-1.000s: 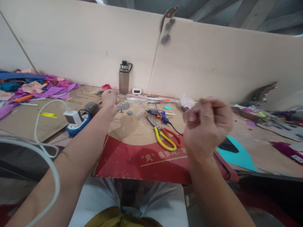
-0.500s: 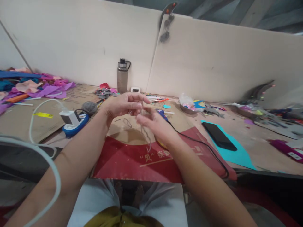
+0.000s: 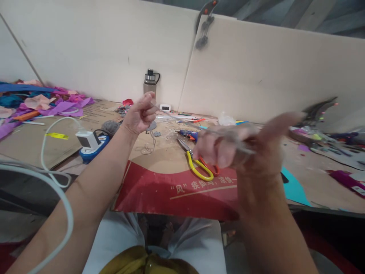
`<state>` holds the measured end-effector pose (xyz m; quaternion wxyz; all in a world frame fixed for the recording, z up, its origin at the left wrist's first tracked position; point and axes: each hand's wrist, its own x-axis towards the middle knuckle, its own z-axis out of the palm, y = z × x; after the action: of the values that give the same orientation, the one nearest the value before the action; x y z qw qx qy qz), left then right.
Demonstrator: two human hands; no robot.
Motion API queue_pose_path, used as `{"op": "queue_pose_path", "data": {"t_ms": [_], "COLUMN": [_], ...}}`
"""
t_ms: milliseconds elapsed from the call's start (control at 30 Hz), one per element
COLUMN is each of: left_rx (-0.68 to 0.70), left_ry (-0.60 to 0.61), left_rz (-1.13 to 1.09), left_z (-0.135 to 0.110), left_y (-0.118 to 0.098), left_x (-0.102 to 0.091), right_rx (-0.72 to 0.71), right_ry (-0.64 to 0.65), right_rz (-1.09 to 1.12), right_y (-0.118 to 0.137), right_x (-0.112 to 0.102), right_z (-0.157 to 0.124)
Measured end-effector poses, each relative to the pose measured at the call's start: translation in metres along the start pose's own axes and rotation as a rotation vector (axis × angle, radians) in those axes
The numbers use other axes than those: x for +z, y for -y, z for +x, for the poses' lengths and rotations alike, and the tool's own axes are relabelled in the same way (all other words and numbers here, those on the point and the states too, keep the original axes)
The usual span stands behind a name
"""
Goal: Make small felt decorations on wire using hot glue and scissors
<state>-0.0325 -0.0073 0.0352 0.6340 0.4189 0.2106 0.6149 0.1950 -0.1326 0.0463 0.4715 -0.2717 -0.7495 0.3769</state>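
A strand of grey yarn [image 3: 182, 120] stretches between my two hands above the board. My left hand [image 3: 141, 114] is closed, pinching one end between thumb and fingertips in front of the bottle. My right hand [image 3: 239, 148], smeared by motion, has its fingers curled with yarn running across them and the thumb sticking out. Scissors [image 3: 196, 163] with yellow handles lie just left of and below my right hand. Behind them is a blue glue gun [image 3: 188, 134], partly hidden by that hand. Loose yarn [image 3: 149, 148] curls on the board below my left hand.
A brown-and-red cardboard sheet [image 3: 176, 198] covers the table's front. A grey yarn ball [image 3: 111, 126] sits behind a blue power strip [image 3: 94, 150] with a white charger and cables. A bottle [image 3: 149, 84] stands at the back. Coloured paper scraps [image 3: 42, 102] lie left, turquoise sheet [image 3: 296, 190] right.
My hands were together over the board and have moved apart, the right one swinging right and nearer. Yarn is now drawn out between them, and the scissors have come into fuller view.
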Motion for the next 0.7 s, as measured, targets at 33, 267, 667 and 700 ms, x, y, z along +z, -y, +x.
{"op": "queue_pose_path", "data": {"t_ms": [33, 267, 667, 700], "left_rx": [0.027, 0.106, 0.248, 0.266], "left_ry": [-0.005, 0.023, 0.031, 0.023], "left_rz": [-0.046, -0.13, -0.18, -0.197], "left_z": [-0.001, -0.002, 0.008, 0.008], "left_y": [-0.003, -0.007, -0.014, -0.015], "left_x": [-0.001, -0.011, -0.021, -0.023], "right_rx": [0.042, 0.09, 0.451, 0.461], "right_ry": [0.094, -0.121, -0.231, -0.32], "right_rz": [-0.062, -0.48, 0.124, 0.126], "right_y": [-0.007, -0.086, -0.108, -0.111], "right_x": [-0.003, 0.036, 0.05, 0.036], "right_z": [0.004, 0.058, 0.068, 0.065]}}
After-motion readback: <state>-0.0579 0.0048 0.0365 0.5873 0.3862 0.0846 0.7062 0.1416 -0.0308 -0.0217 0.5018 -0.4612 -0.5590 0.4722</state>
